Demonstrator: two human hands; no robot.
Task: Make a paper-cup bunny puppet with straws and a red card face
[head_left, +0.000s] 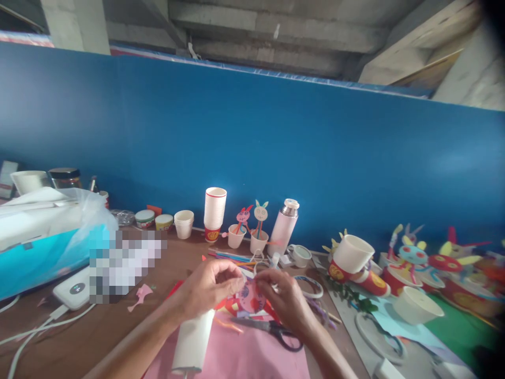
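I see soft light, a sheen on the blue partition [256, 131], a dim ceiling [276, 26], pixelation at left, and a blurred, darkened right edge.

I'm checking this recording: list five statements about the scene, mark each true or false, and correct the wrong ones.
1. The left hand and right hand are both at a pink paper face. True.
2. The scissors stand in a paper cup. False: the scissors lie on the pink sheet.
3. The vacuum flask stands to the right of the two cups with paper rabbit figures. True.
4. The power bank is at the right end of the table. False: the power bank is on the left, with a white cable plugged in.
5. The partition behind the table is yellow. False: it is blue.
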